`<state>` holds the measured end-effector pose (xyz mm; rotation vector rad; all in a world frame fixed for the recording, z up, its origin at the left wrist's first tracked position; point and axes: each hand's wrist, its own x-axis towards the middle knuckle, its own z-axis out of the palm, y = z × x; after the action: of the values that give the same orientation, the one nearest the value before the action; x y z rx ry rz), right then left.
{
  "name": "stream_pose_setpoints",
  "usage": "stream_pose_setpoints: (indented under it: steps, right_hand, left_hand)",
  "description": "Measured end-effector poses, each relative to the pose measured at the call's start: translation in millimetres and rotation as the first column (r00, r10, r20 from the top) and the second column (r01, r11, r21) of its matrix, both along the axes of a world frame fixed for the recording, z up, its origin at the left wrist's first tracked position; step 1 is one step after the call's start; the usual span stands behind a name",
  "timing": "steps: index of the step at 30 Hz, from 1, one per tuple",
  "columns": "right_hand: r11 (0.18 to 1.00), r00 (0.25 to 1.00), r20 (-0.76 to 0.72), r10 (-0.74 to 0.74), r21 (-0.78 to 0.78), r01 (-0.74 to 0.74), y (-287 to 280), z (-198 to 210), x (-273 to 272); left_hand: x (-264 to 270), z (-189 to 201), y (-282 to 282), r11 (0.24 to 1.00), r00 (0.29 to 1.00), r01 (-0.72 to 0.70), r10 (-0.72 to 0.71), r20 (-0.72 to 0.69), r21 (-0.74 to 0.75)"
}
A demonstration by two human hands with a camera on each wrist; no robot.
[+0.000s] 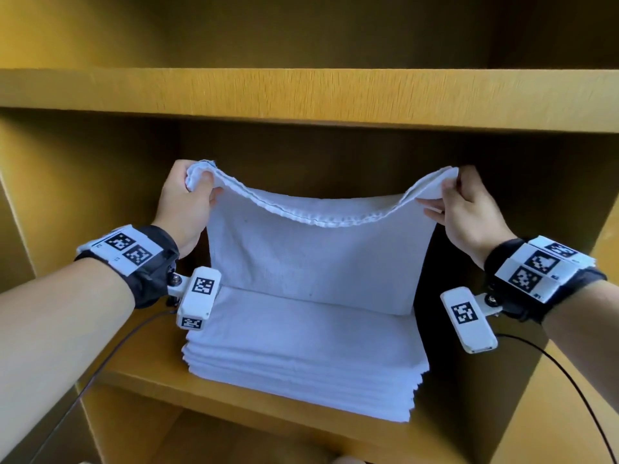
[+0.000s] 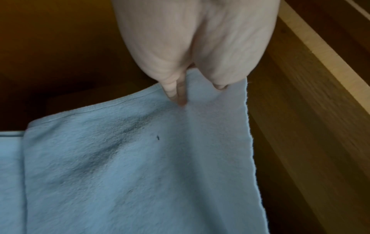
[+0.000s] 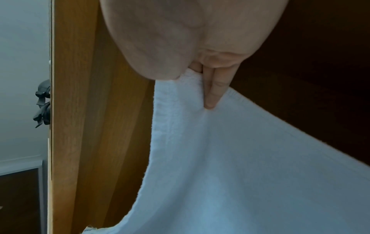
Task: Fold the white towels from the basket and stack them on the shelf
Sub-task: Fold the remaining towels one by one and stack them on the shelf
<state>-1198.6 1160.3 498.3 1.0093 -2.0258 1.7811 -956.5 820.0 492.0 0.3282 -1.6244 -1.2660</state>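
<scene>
A folded white towel hangs between my hands inside the yellow shelf compartment, its top edge sagging in the middle. My left hand pinches its upper left corner, and my right hand pinches the upper right corner. The towel's lower edge touches the top of a stack of folded white towels lying on the shelf board. In the left wrist view my left hand grips the towel. In the right wrist view my right hand holds the towel at its hem.
The upper shelf board runs across just above my hands. Side walls close the compartment left and right. A wooden side panel stands beside my right hand. Cables trail from both wrist cameras.
</scene>
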Motion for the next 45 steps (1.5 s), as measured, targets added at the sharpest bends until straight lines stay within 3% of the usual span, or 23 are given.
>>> stream_pose_setpoints:
  steps: [13,20,23,27,33,45]
  right_hand:
    - [0.997,0.998,-0.010,-0.065,0.048,0.065,14,-14,53]
    - [0.939,0.941,-0.161,-0.298,0.127,0.319,27,-33,73]
    - [0.929,0.934,-0.180,-0.309,0.155,0.337,32,-48,81]
    - [0.926,0.939,-0.167,-0.301,0.183,0.330,36,-65,89]
    - [0.940,0.963,-0.043,-0.267,0.209,0.270,37,-95,91]
    - [0.880,0.918,0.241,-0.315,0.435,0.188,29,-162,78]
  left_hand:
    - [46,-26,9,0.986,0.982,-0.162,0.157,0.104,0.043]
    - [65,-50,0,0.967,0.955,-0.254,0.255,0.154,-0.027]
    - [71,-62,0,0.965,0.960,-0.255,0.245,0.136,0.059]
    - [81,-78,-4,0.979,0.979,-0.156,0.135,0.151,0.135]
    - [94,-97,-8,0.980,0.965,-0.034,-0.020,0.263,0.198]
    - [80,-147,-20,0.972,0.827,-0.056,-0.084,0.557,0.230]
